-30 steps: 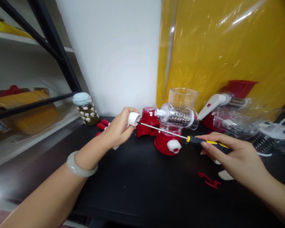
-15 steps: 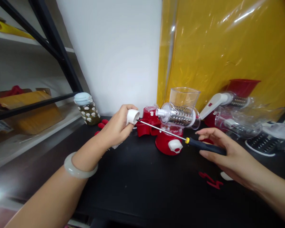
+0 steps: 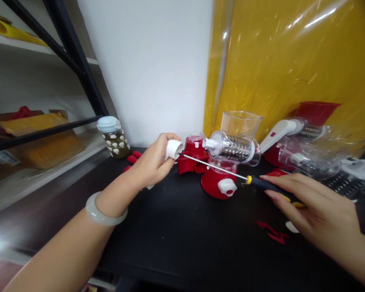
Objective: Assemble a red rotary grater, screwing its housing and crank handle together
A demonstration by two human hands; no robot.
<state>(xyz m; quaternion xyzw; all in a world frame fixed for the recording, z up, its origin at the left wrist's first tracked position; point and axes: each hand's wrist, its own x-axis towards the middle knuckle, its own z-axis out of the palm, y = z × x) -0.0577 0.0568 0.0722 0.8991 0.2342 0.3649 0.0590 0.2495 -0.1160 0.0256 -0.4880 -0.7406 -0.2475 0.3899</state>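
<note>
My left hand is closed around a white plastic part with a hollow, rounded end that faces right; most of the part is hidden by the fingers. A long screwdriver has its tip at that hollow end; how deep it goes I cannot tell. Its dark blue and yellow handle lies in the fingers of my right hand, thumb below and fingers above. Behind the shaft stands a rotary grater with a red base, a clear hopper and a perforated metal drum.
Red plastic parts stand left of the grater. A patterned bottle is at the back left. More graters and drums crowd the right. Small red pieces and a white piece lie on the black table. Shelves border the left.
My right hand has shifted along the screwdriver handle and its fingers have closed more on it. The view has moved slightly; the left hand still holds the white part.
</note>
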